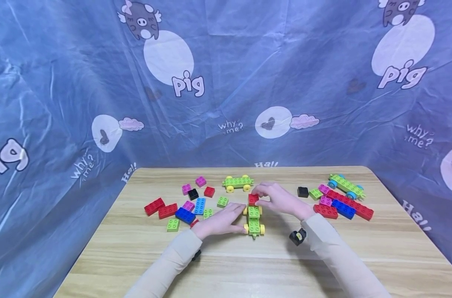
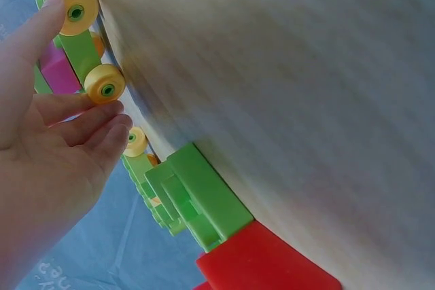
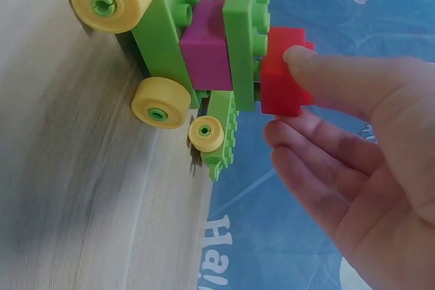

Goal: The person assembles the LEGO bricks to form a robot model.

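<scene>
Between the hands stands a green toy car base [image 1: 254,227] with yellow wheels. A magenta brick [image 3: 207,49] sits on one end, topped by a green brick [image 3: 242,42]. My right hand [image 1: 278,199] pinches a red brick [image 3: 280,76] between thumb and fingers, right at the studs of that green brick. On the car's left side, my left hand [image 1: 220,218] steadies it, its thumb at one yellow wheel [image 2: 78,10] and curled fingers against the other wheel [image 2: 105,84].
Loose bricks lie on the left, among them a dark blue brick [image 1: 185,215] and a light blue one [image 1: 200,205]. A second yellow-wheeled base [image 1: 237,182] stands behind. At right are a blue-wheeled base [image 1: 345,186], several bricks and a black piece [image 1: 297,236] near the right sleeve.
</scene>
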`<state>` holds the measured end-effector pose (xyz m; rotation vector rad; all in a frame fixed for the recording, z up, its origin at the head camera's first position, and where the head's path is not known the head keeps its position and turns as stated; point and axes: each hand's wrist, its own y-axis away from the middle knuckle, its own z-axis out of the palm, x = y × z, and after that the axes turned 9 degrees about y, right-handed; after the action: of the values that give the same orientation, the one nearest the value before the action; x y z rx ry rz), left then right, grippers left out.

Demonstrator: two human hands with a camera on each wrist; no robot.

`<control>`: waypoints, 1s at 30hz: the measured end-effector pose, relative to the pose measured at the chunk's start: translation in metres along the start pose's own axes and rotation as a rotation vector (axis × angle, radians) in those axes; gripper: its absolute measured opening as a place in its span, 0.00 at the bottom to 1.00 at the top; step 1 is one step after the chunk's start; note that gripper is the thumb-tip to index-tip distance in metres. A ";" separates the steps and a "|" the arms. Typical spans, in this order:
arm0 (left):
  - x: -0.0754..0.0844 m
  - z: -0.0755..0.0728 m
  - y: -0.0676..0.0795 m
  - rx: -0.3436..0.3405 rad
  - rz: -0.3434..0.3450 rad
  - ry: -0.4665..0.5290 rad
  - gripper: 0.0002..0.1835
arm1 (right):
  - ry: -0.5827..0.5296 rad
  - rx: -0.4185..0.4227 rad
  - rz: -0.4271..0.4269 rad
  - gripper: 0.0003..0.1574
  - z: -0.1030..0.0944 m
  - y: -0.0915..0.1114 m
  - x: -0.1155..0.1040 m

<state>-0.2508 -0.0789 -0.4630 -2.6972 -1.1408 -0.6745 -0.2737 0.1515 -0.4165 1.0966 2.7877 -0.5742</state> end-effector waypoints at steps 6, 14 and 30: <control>0.000 0.000 0.000 -0.001 -0.002 -0.001 0.47 | 0.018 0.008 -0.013 0.19 0.000 0.001 -0.003; 0.002 -0.002 0.000 0.001 0.003 0.000 0.46 | 0.028 0.025 0.008 0.18 0.002 0.004 -0.003; 0.003 -0.008 -0.015 0.123 -0.029 0.295 0.39 | 0.016 0.025 0.054 0.17 0.004 0.006 -0.003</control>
<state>-0.2628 -0.0688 -0.4557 -2.3843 -1.1072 -0.9370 -0.2672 0.1524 -0.4212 1.1821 2.7625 -0.5982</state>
